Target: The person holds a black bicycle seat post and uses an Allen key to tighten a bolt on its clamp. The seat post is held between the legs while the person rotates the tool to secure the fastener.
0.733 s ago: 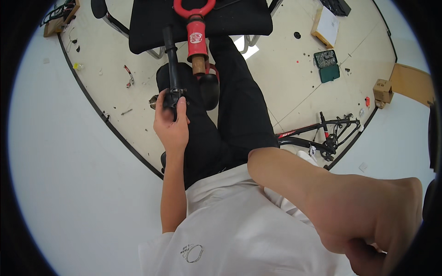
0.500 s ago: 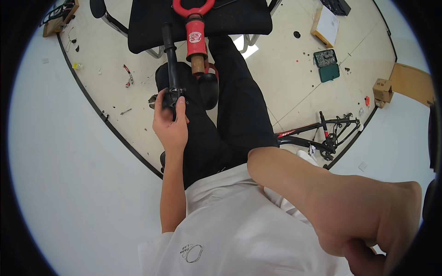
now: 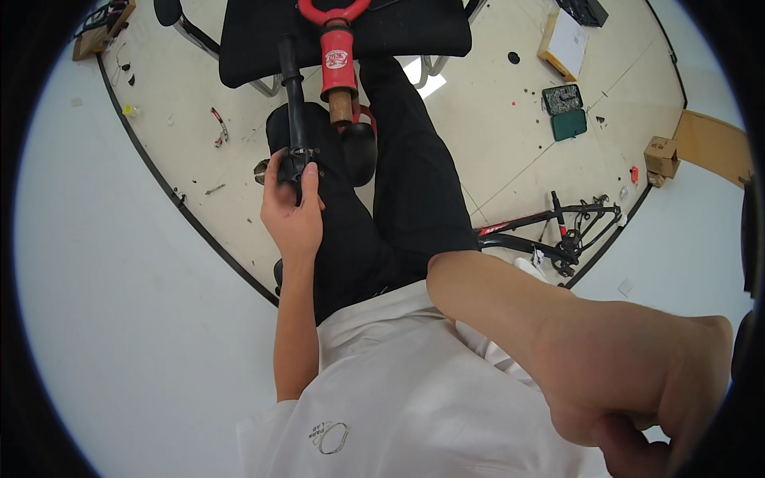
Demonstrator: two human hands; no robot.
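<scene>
My left hand point(image 3: 295, 213) is closed around the clamp-like lower end of a black tube point(image 3: 296, 111), which looks like a bicycle seatpost. The tube points away from me over my left thigh, and a collar rings it partway along. Close by on its right is a red cylinder point(image 3: 338, 70) with a ring-shaped handle and a brown plug at its near end. Large at the lower right, my right hand point(image 3: 645, 382) is raised near the camera with its fingers curled. Whatever they hold, if anything, is hidden.
A black office chair point(image 3: 406, 36) stands in front of me. To the right on the floor lie a black bicycle frame point(image 3: 518, 229), an open green case point(image 3: 569, 125) and a cardboard box point(image 3: 661, 156). A small red-and-black part point(image 3: 220, 127) lies at left.
The view has shifted very slightly. My left hand still grips the black tube, and my right hand stays raised in nearly the same pose.
</scene>
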